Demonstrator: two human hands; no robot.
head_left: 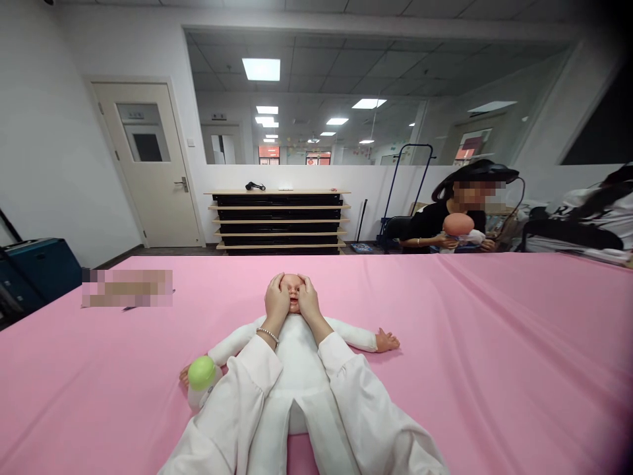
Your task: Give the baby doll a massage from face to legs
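Observation:
A baby doll (297, 356) in a white suit lies on its back on the pink sheet, head pointing away from me. My left hand (277, 298) cups the left side of the doll's face, fingers curved against it. My right hand (308, 299) presses the right side of the face the same way. Only the doll's nose and mouth (293, 298) show between my hands. A bead bracelet (268, 334) circles my left wrist. A white bottle with a green cap (202, 377) lies by the doll's arm, left of my left sleeve.
The pink-covered table (469, 343) spreads wide around the doll. A person in black at the far right edge holds another doll (457, 227). A second person in white (593, 218) sits beside them. A black and wood shelf (279, 221) and a door (148, 165) stand behind.

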